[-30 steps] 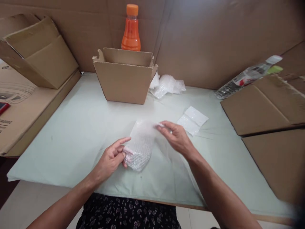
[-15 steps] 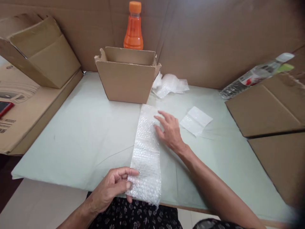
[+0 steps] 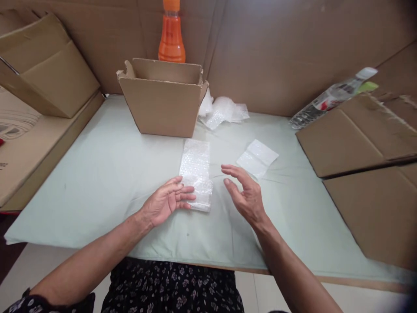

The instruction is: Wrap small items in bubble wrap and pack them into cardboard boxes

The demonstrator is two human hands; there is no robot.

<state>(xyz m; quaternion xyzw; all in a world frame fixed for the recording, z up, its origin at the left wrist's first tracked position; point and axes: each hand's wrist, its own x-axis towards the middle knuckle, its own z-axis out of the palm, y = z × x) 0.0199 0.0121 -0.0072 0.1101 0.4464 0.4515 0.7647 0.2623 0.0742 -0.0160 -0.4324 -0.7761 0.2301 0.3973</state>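
A strip of clear bubble wrap point(image 3: 197, 161) lies on the cloth-covered table, its near part folded back over itself. My left hand point(image 3: 167, 198) rests at the left edge of the fold, palm turned up and inward, fingers stretched out over the wrap. To the right of the strip, my right hand point(image 3: 244, 193) hovers apart from it, thumb and fingers spread with nothing between them. A small flat bubble wrap piece point(image 3: 258, 157) lies just beyond the right hand.
An open cardboard box point(image 3: 163, 106) stands behind the strip, with an orange bottle point(image 3: 172, 39) behind it. Crumpled bubble wrap point(image 3: 223, 111) sits beside the box. At right are cardboard boxes point(image 3: 345, 134) and a leaning clear bottle point(image 3: 329, 102). Another open box point(image 3: 60, 74) stands at left.
The near end of the strip has been folded away from me, so it looks shorter. My left hand has let go of that end and moved forward; my right hand has lifted off to the right.
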